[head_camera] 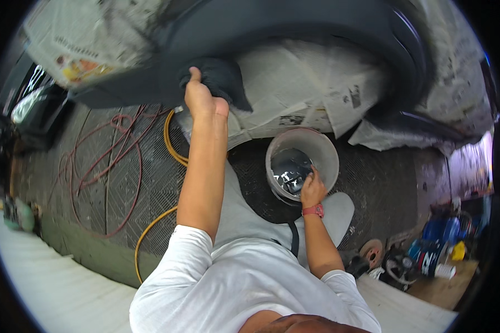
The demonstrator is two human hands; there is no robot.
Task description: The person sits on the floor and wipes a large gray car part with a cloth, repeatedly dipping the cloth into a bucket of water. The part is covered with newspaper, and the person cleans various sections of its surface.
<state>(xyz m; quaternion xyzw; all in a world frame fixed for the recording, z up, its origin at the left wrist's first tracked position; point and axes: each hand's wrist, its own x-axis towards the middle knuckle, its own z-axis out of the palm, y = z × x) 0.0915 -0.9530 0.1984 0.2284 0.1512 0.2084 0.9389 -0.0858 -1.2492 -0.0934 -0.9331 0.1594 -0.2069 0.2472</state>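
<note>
My left hand reaches forward with a dark, wet-looking cloth and presses it against the lower part of a dark grey car body panel, beside the wheel arch. The thumb points up and the cloth hides the fingers. My right hand, with a red watch on its wrist, reaches over the near rim of a pale plastic bucket. Dark, shiny liquid lies in the bucket. The fingertips are inside, against a dark area; whether they grip anything there cannot be made out.
Masking newspaper covers the wheel opening and neighbouring panels. A red hose lies looped on the patterned floor mat at left, with a yellow hose nearer me. A brake disc and blue containers stand at lower right.
</note>
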